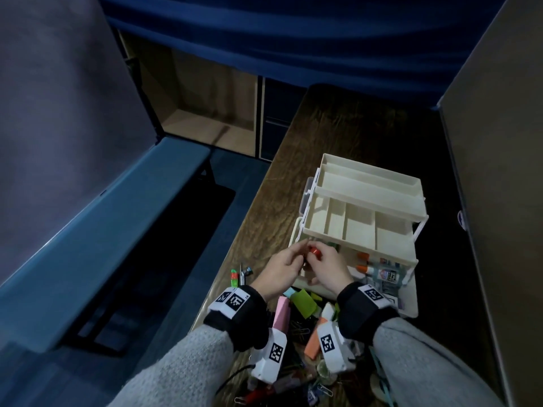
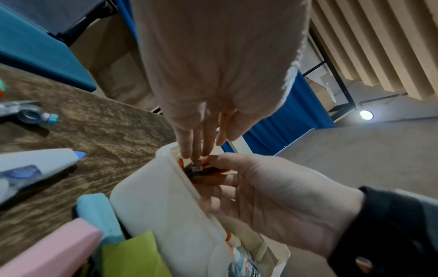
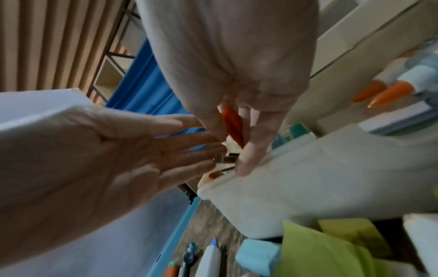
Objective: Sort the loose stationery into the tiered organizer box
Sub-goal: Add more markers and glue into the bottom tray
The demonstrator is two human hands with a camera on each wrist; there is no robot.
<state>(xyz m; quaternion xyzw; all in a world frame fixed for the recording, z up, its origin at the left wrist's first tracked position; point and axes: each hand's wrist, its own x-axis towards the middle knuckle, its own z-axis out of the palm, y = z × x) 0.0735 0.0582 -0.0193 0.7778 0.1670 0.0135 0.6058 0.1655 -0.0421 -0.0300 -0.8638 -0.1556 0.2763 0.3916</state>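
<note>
The head view is dim, its corners dark and its straight edges bowed by the wide lens. The wrist views are brighter but soft with motion blur; a round lamp (image 2: pixel 366 114) glares at the left wrist view's right edge.

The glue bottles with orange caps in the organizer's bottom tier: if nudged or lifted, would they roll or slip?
The glue bottles lie on their sides and look round, so a push would probably roll them. The organizer wall and neighbouring items should stop them quickly. Their smooth plastic may be somewhat slippery, and the tapered caps give poor purchase.
</note>
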